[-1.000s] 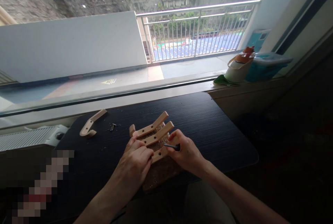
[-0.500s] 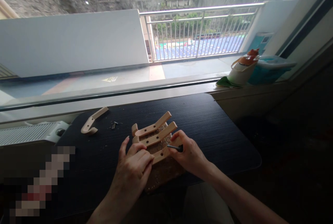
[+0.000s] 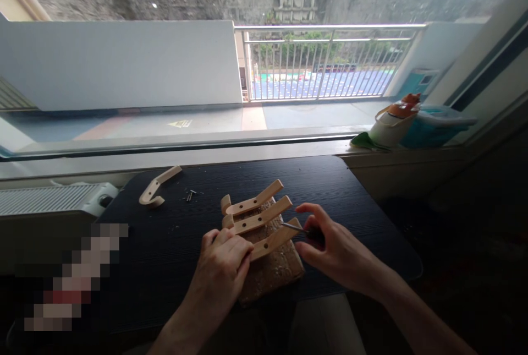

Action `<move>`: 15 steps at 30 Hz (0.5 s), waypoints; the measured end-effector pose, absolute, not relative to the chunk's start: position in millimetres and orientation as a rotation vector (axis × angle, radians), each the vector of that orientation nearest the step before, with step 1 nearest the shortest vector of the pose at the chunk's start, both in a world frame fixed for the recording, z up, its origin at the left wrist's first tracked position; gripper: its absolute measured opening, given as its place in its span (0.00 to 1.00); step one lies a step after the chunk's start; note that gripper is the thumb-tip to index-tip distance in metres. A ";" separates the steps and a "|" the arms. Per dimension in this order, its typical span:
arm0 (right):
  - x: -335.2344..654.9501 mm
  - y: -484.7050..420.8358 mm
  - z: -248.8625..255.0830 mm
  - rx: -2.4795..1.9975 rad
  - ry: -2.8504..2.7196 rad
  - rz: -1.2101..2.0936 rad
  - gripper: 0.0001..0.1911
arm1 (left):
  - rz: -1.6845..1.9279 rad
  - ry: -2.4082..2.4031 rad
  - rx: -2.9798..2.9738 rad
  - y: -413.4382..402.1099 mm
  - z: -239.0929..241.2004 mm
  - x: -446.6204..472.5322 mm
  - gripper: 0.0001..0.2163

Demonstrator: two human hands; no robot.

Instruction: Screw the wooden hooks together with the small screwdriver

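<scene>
Three pale wooden hooks (image 3: 258, 216) lie side by side on a cork-like board (image 3: 274, 269) on the dark table (image 3: 342, 195). My left hand (image 3: 223, 269) presses down on the near ends of the hooks, fingers curled over them. My right hand (image 3: 332, 250) sits just right of the board, pinching a thin metal tool (image 3: 295, 228) whose tip points at the end of the nearest hook.
A fourth wooden hook (image 3: 157, 189) lies apart at the table's far left, with small dark screws (image 3: 190, 195) beside it. A white radiator (image 3: 49, 201) stands at the left. On the window sill at the right sit a white pot (image 3: 390, 124) and a teal box (image 3: 433, 126).
My right hand has drawn back to the right, off the nearest hook, with the tool still in it. My left hand's fingers have closed onto the hooks. The camera tilted slightly.
</scene>
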State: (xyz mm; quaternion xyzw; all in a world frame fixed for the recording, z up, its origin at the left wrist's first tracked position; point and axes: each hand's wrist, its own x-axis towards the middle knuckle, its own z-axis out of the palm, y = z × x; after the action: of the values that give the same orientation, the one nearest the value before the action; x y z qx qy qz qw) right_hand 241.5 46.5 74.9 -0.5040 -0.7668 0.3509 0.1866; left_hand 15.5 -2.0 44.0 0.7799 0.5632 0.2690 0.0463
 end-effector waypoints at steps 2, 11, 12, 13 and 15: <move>252.3 42.3 90.0 -1.408 -2.245 0.930 0.21 | 0.835 1.705 2.369 -2.0 44.0 15.9 0.06; 225.5 42.9 134.1 -0.987 -2.884 0.694 0.12 | 0.850 1.686 2.426 -0.1 44.0 17.8 0.06; 219.9 44.8 135.4 -0.985 -2.928 0.634 0.12 | 0.848 1.684 2.433 0.2 43.9 17.8 0.06; 214.9 46.7 136.1 -0.991 -2.961 0.574 0.12 | 0.844 1.682 2.441 0.5 43.8 17.8 0.06; 207.4 50.0 136.0 -0.993 -3.013 0.487 0.11 | 0.838 1.681 2.456 0.9 43.7 17.9 0.06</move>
State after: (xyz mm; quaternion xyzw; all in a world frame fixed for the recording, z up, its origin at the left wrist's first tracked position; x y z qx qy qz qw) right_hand 207.4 50.0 136.0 -0.3092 -0.9382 0.1515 -0.0339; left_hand 17.9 0.9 43.7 0.7941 0.5435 0.2709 0.0250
